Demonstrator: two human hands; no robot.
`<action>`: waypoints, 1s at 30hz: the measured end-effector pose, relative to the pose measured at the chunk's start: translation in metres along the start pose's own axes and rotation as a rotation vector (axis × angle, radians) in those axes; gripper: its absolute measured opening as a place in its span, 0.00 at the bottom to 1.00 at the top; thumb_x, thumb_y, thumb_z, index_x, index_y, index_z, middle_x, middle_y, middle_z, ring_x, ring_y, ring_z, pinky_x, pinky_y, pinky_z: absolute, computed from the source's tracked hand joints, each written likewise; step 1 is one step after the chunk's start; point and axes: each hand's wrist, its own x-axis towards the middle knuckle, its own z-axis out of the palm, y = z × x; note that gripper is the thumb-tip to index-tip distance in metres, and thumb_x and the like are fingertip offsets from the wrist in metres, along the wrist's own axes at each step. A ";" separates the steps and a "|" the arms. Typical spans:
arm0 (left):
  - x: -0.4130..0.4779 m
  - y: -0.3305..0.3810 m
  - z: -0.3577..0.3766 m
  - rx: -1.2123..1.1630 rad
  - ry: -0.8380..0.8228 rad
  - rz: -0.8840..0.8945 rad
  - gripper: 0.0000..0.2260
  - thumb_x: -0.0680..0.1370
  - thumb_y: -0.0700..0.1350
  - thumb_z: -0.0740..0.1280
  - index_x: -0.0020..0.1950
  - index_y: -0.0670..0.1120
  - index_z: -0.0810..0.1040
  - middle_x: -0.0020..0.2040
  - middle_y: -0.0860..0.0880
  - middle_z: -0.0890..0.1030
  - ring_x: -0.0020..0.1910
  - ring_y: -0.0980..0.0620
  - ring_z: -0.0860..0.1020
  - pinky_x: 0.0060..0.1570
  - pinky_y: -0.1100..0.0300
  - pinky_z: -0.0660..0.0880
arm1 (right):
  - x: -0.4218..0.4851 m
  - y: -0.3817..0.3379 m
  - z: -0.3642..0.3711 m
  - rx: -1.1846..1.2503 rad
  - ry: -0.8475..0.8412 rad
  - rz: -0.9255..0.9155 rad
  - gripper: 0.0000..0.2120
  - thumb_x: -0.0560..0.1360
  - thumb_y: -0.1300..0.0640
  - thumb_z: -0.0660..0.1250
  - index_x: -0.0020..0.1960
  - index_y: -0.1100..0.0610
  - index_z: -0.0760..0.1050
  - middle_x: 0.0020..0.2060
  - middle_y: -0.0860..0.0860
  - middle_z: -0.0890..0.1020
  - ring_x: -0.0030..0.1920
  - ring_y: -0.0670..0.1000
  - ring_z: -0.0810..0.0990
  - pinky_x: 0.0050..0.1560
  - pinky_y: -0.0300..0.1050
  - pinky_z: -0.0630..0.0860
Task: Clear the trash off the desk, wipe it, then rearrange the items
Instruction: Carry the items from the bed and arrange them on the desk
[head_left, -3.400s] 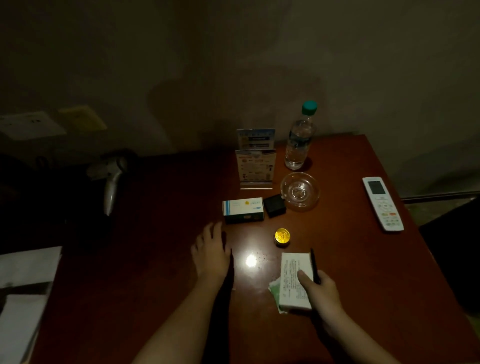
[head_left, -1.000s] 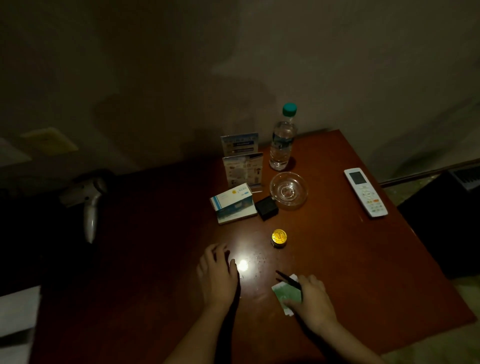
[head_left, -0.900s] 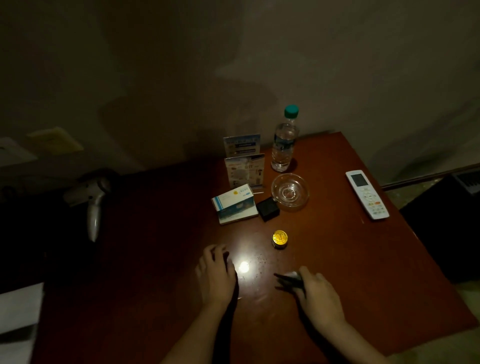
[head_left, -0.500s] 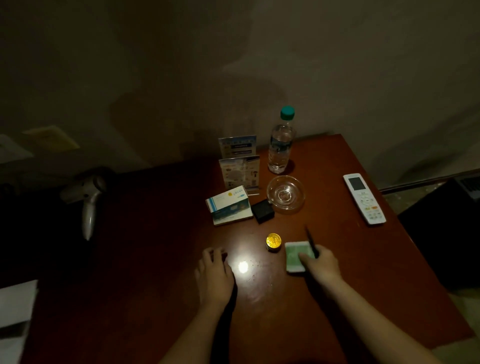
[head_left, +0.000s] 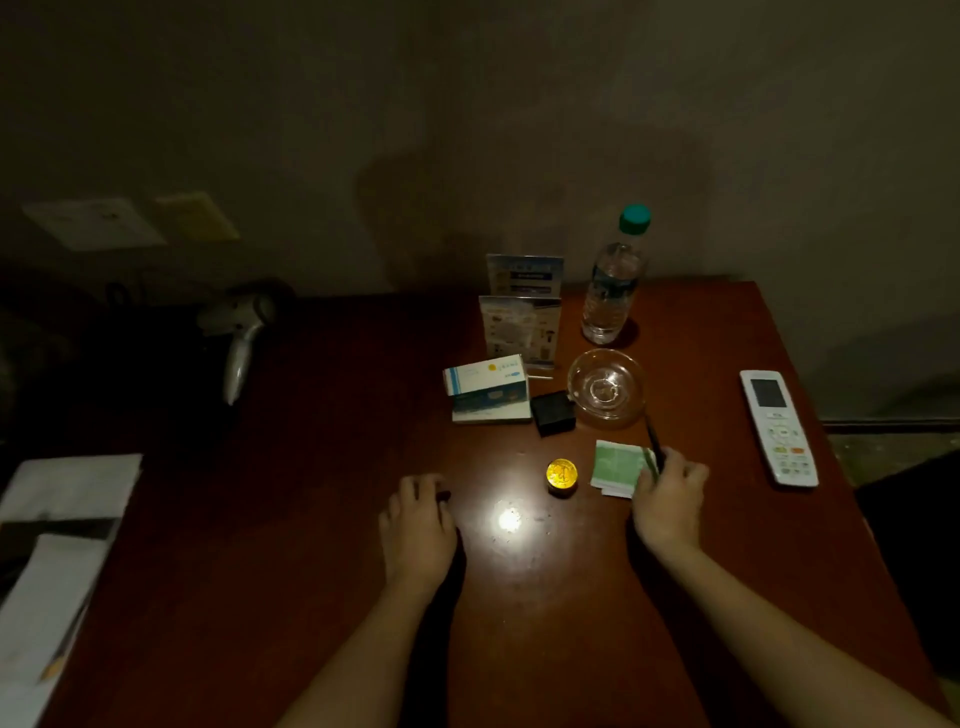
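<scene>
On the dark red desk (head_left: 727, 597) my right hand (head_left: 667, 501) rests at the right edge of a small green and white paper pad (head_left: 618, 467) and holds a thin black pen (head_left: 653, 441) that points up towards the glass ashtray (head_left: 607, 387). A small gold tin (head_left: 561, 475) sits just left of the pad. My left hand (head_left: 418, 525) lies flat, palm down, on the desk left of a bright light reflection. It holds nothing.
Behind stand a blue and white box (head_left: 485, 387), a small black box (head_left: 553, 413), two upright sign cards (head_left: 522, 322) and a water bottle (head_left: 613, 280). A white remote (head_left: 778, 426) lies at the right edge. A hairdryer (head_left: 236, 338) and white papers (head_left: 52, 545) are at the left.
My right hand has carried the pad and pen away from the near edge, up and to the right, and set the pad down beside the gold tin. My left hand has stayed flat.
</scene>
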 end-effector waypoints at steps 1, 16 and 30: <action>-0.004 0.000 -0.002 -0.006 0.013 -0.003 0.14 0.81 0.45 0.58 0.66 0.51 0.69 0.64 0.50 0.69 0.62 0.50 0.71 0.62 0.54 0.66 | -0.002 0.000 0.000 0.001 0.026 -0.029 0.18 0.80 0.59 0.59 0.68 0.63 0.65 0.61 0.62 0.66 0.59 0.63 0.71 0.59 0.60 0.73; -0.067 -0.126 -0.049 -0.070 0.112 -0.165 0.13 0.81 0.47 0.57 0.65 0.54 0.69 0.63 0.53 0.70 0.61 0.53 0.71 0.62 0.56 0.65 | -0.138 -0.070 0.070 0.174 -0.318 -0.247 0.13 0.81 0.61 0.58 0.62 0.62 0.73 0.53 0.60 0.76 0.54 0.60 0.76 0.47 0.44 0.66; -0.160 -0.411 -0.140 -0.108 0.233 -0.527 0.11 0.81 0.46 0.57 0.64 0.53 0.69 0.63 0.52 0.70 0.62 0.51 0.71 0.61 0.55 0.66 | -0.364 -0.197 0.268 0.519 -1.006 0.175 0.12 0.83 0.59 0.55 0.63 0.64 0.66 0.36 0.60 0.75 0.36 0.60 0.76 0.38 0.53 0.75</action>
